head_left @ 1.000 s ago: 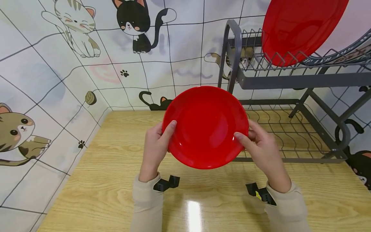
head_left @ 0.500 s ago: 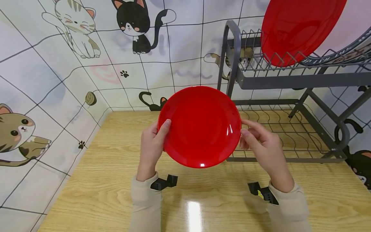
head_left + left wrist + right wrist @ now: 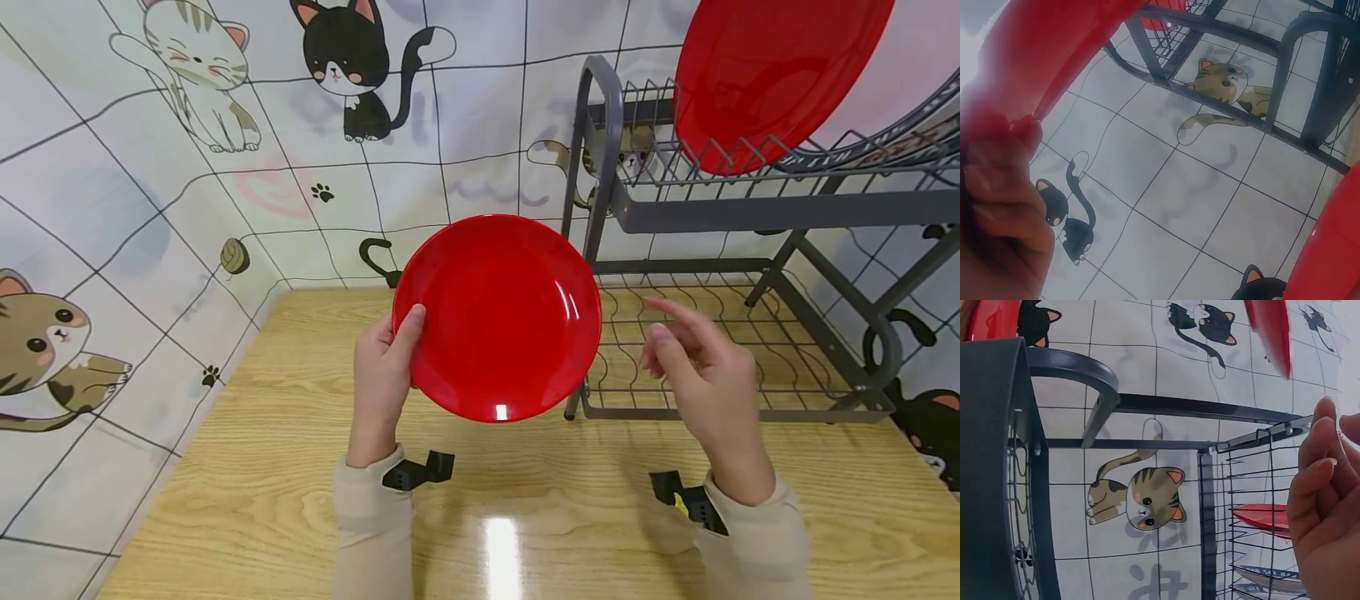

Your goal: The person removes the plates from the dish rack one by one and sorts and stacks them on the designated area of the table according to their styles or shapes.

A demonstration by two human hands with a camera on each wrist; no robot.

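A round, glossy red plate (image 3: 498, 317) is held up over the table, its upper face tilted toward the head camera. My left hand (image 3: 381, 375) grips its left rim, thumb on the face and fingers behind. In the left wrist view the curled fingers (image 3: 1004, 219) press against the red underside (image 3: 1054, 56). To the right of the plate, apart from its rim, my right hand (image 3: 708, 383) hangs in front of the rack with fingers loosely bent, holding nothing. The right wrist view shows this hand (image 3: 1329, 506) at the right edge, with the plate (image 3: 1270, 331) beyond it.
A dark grey two-tier dish rack (image 3: 750, 215) stands at the right. Its upper tier carries another red plate (image 3: 780, 75) on edge and patterned plates (image 3: 907, 133) behind. The lower wire tier (image 3: 802, 367) sits close over the wooden table (image 3: 255, 483). Cat-print walls (image 3: 480, 133) enclose the back and left.
My right hand has let go of the plate's right rim and drawn away to the right. My left hand has carried the plate a little left and slightly up.
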